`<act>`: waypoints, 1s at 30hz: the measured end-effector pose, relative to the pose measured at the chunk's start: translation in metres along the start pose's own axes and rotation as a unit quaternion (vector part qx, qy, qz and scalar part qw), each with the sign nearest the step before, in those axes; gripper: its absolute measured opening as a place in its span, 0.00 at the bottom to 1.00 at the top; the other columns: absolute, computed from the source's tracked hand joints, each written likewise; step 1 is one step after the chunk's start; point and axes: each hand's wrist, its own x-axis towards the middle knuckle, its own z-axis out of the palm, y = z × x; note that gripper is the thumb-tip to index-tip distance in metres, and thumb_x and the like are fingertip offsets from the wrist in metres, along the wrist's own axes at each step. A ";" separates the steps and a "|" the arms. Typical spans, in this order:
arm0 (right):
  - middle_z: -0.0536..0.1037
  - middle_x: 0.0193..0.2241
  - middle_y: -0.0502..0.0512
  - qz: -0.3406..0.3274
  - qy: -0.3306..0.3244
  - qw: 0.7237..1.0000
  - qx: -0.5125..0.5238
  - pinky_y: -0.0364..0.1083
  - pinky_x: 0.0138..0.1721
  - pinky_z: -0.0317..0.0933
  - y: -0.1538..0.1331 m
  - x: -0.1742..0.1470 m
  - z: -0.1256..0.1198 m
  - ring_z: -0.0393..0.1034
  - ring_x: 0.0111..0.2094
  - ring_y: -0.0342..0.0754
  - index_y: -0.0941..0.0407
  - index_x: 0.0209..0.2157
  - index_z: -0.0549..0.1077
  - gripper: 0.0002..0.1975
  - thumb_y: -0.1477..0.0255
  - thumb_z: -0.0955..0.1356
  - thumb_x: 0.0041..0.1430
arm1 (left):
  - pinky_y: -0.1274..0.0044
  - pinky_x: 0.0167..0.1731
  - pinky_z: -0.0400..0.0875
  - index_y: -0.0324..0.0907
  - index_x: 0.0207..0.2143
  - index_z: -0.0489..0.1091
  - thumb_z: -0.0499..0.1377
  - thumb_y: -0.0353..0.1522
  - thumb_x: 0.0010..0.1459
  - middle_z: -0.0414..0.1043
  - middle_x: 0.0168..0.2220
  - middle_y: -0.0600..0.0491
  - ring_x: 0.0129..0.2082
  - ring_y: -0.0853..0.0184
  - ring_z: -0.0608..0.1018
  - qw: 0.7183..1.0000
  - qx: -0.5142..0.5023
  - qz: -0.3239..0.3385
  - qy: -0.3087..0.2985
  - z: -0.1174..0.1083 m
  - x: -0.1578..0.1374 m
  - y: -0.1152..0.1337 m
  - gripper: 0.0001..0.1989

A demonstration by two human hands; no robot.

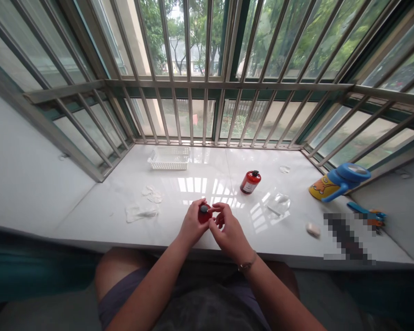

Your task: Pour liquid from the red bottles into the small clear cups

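A small red bottle [203, 218] with a dark pump head is at the front middle of the white counter [200, 161]. My left hand [192, 224] is wrapped around its left side. Against its right side, my right hand [228, 228] has its fingers bent, with the index finger beside the pump head and the thumb at the bottle's side. The lower part of this bottle is hidden by my hands. A second red bottle [250, 182], with a black pump head and a white label, stands upright beyond my right hand.
At the back left sits a white perforated basket [169, 159]. Crumpled clear wrapping [141, 213] lies left, more plastic [278, 205] right. A blue and yellow jug [338, 181], a pale small block [313, 229] and a blue strap [360, 210] are on the right. Metal bars [207, 85] line the window.
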 end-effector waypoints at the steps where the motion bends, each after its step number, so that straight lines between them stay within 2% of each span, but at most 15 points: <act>1: 0.81 0.50 0.57 0.006 -0.008 1.000 0.014 0.49 0.37 0.71 -0.001 0.000 0.002 0.72 0.30 0.44 0.51 0.58 0.64 0.22 0.71 0.68 0.63 | 0.58 0.60 0.74 0.48 0.63 0.64 0.71 0.32 0.58 0.73 0.61 0.45 0.60 0.53 0.78 1.000 0.001 0.001 0.002 0.000 0.000 0.000 0.33; 6: 0.78 0.56 0.57 0.023 -0.047 0.998 0.038 0.45 0.30 0.67 -0.006 -0.006 0.008 0.64 0.22 0.38 0.49 0.61 0.61 0.26 0.72 0.68 0.63 | 0.57 0.62 0.73 0.48 0.63 0.64 0.71 0.33 0.58 0.72 0.61 0.45 0.61 0.54 0.78 1.000 -0.006 0.006 0.008 0.001 0.000 0.000 0.32; 11: 0.79 0.47 0.53 0.038 -0.018 0.999 0.024 0.44 0.28 0.66 -0.005 -0.017 0.011 0.64 0.22 0.39 0.51 0.58 0.64 0.21 0.68 0.69 0.64 | 0.57 0.61 0.74 0.48 0.63 0.64 0.73 0.33 0.57 0.73 0.59 0.45 0.59 0.54 0.79 1.000 -0.020 -0.003 -0.003 0.001 0.000 0.000 0.35; 14: 0.77 0.54 0.58 0.037 0.008 0.999 0.023 0.46 0.31 0.70 -0.005 -0.018 0.015 0.67 0.24 0.39 0.51 0.59 0.63 0.24 0.69 0.69 0.63 | 0.57 0.61 0.73 0.49 0.63 0.64 0.72 0.34 0.58 0.73 0.60 0.45 0.59 0.54 0.78 1.000 -0.019 0.003 0.003 0.001 0.000 0.000 0.34; 17: 0.74 0.60 0.62 0.027 -0.012 0.998 0.048 0.46 0.31 0.70 -0.004 -0.018 0.021 0.67 0.23 0.37 0.50 0.61 0.60 0.27 0.69 0.69 0.63 | 0.56 0.61 0.73 0.48 0.63 0.64 0.71 0.33 0.59 0.72 0.61 0.45 0.59 0.54 0.78 1.000 -0.018 0.017 0.006 0.001 0.000 0.000 0.32; 20: 0.79 0.50 0.58 0.030 -0.035 0.997 0.058 0.44 0.27 0.65 -0.001 -0.022 0.026 0.65 0.22 0.38 0.51 0.61 0.59 0.27 0.67 0.69 0.64 | 0.55 0.61 0.73 0.48 0.63 0.64 0.70 0.30 0.58 0.73 0.60 0.45 0.59 0.54 0.79 0.999 -0.027 0.022 0.006 0.001 -0.002 -0.001 0.33; 23: 0.80 0.43 0.54 0.037 -0.022 0.997 0.061 0.43 0.26 0.62 0.003 -0.027 0.026 0.63 0.21 0.39 0.52 0.60 0.60 0.25 0.66 0.69 0.65 | 0.55 0.61 0.73 0.48 0.63 0.64 0.70 0.29 0.57 0.73 0.59 0.45 0.58 0.55 0.79 0.999 -0.036 0.018 0.007 0.001 -0.002 -0.002 0.34; 30: 0.79 0.51 0.58 0.031 0.007 0.996 0.083 0.45 0.26 0.66 0.001 -0.028 0.026 0.65 0.21 0.39 0.50 0.59 0.60 0.23 0.65 0.68 0.66 | 0.55 0.61 0.73 0.49 0.63 0.65 0.72 0.31 0.56 0.73 0.60 0.46 0.60 0.54 0.78 0.999 -0.008 0.024 0.020 0.003 -0.001 -0.004 0.34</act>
